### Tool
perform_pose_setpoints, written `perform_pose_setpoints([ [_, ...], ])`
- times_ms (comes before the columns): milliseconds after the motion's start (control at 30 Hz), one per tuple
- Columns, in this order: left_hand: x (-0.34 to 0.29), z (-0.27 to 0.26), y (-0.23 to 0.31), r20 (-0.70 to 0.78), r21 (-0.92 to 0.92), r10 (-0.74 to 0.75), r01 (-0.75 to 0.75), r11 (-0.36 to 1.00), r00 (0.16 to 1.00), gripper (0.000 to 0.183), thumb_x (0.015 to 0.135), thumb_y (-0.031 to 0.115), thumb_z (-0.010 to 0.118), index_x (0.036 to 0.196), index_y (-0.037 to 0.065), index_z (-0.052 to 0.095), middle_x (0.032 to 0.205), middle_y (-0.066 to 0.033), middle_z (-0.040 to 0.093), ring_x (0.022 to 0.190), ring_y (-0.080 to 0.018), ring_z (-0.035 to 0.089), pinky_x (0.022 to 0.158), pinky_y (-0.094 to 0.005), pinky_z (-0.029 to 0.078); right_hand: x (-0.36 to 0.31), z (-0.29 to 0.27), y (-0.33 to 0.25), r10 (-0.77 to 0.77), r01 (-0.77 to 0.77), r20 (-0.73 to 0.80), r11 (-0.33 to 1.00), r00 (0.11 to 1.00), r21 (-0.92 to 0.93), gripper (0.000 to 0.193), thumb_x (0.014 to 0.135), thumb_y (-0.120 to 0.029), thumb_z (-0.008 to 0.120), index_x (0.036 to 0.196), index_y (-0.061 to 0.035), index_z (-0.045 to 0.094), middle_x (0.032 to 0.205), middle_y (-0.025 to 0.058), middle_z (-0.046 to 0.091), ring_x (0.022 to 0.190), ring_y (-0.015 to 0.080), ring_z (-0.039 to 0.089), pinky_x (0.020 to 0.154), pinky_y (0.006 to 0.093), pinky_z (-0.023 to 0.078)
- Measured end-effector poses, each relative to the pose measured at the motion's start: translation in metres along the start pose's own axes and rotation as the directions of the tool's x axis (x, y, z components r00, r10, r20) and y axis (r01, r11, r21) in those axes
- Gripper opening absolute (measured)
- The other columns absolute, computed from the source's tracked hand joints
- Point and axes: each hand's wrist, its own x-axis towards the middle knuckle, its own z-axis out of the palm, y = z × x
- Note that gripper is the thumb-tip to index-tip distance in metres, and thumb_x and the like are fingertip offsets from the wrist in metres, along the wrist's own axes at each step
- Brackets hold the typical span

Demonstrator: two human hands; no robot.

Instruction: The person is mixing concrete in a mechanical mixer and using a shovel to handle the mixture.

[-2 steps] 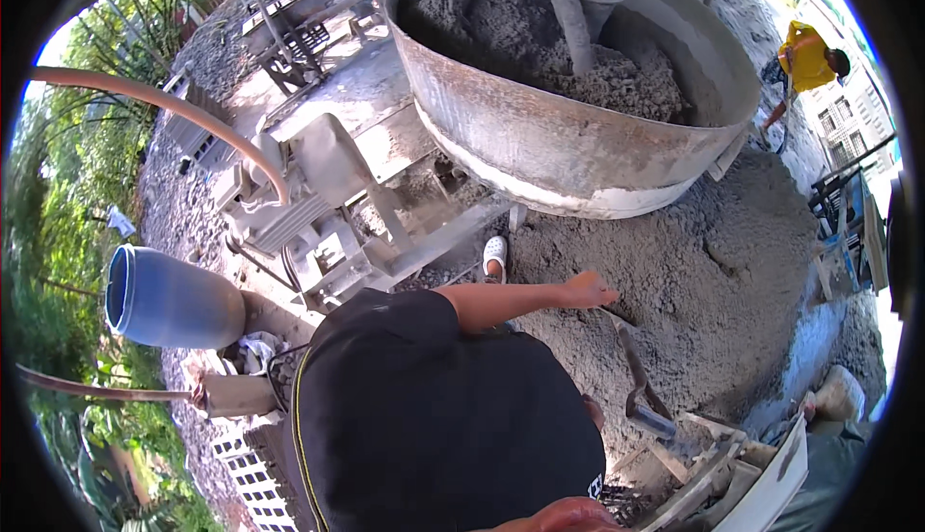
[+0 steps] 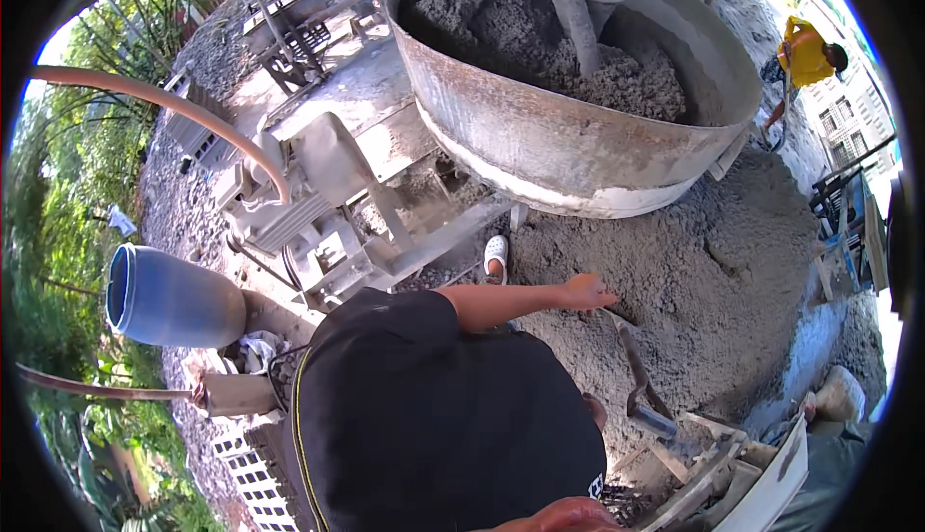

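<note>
My left hand (image 2: 586, 292) reaches out over a pile of grey sand-like mix (image 2: 737, 305), its fingers drawn together. Whether anything is between them is too small to make out. Just below it a shovel (image 2: 638, 368) stands tilted, one end at the pile and its grip nearer me; I see no clear contact with the hand. At the lower edge my right hand (image 2: 578, 515) is partly cut off, and its fingers are hidden. Beyond the pile rises a large round mixer pan (image 2: 568, 151), rusty and whitish, with grey mix (image 2: 501, 26) and a thick coated mixing arm (image 2: 576, 26) inside.
A dusty block-making machine (image 2: 332, 161) stands left of the pan. A blue barrel (image 2: 183, 296) and hollow blocks (image 2: 255, 484) lie farther left. Broken boards (image 2: 718, 474) are at the lower right. A person in a yellow top (image 2: 807, 53) bends at the far right with a long-handled tool.
My left hand has shifted very slightly toward me, its fingers still drawn together. The shovel and the pile look the same.
</note>
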Motion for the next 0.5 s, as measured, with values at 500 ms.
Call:
perform_pose_setpoints([
  [500, 0.009, -0.040, -0.076, 0.110, 0.300, 0.188, -0.213, 0.930, 0.976, 0.041, 0.092, 0.042, 0.044, 0.109, 0.008, 0.059, 0.099, -0.0182, 0.060, 0.093, -0.0330, 0.060, 0.078, -0.0419, 0.046, -0.032, -0.076, -0.024, 0.327, -0.389, -0.297, 0.903, 0.897, -0.184, 0.048, 0.087, -0.044, 0.056, 0.101, 0.0000, 0.066, 0.082, 0.0204, 0.066, 0.078, 0.0308, 0.065, 0.072, 0.0377, 0.049],
])
